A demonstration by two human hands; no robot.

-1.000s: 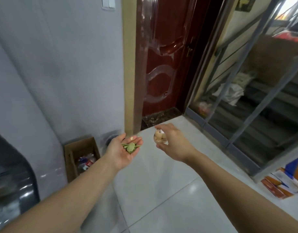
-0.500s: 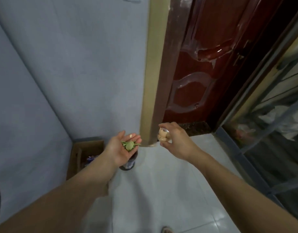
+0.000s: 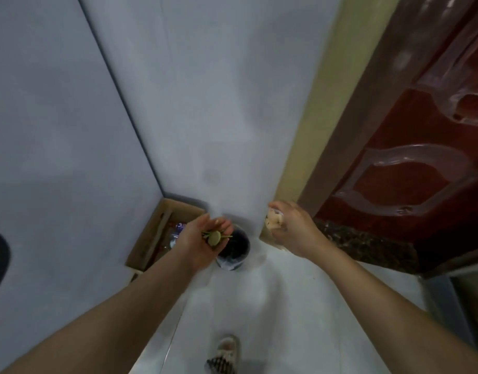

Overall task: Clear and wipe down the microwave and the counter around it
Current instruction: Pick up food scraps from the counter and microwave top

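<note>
The left hand [image 3: 202, 242] is cupped palm-up with relaxed fingers, carrying green scraps [image 3: 214, 237]: a round pale-green piece and some thin stems. It hangs above the near rim of a small dark bin [image 3: 236, 251] that stands on the white floor [image 3: 259, 306] close to the wall. The right hand [image 3: 293, 230] is curled around a pale crumpled lump [image 3: 273, 222], just right of the bin, in front of the door frame [image 3: 313, 130]. A cardboard box [image 3: 154, 238] with rubbish inside sits in the corner, left of the bin. A slippered foot [image 3: 224, 353] shows at the bottom edge.
</note>
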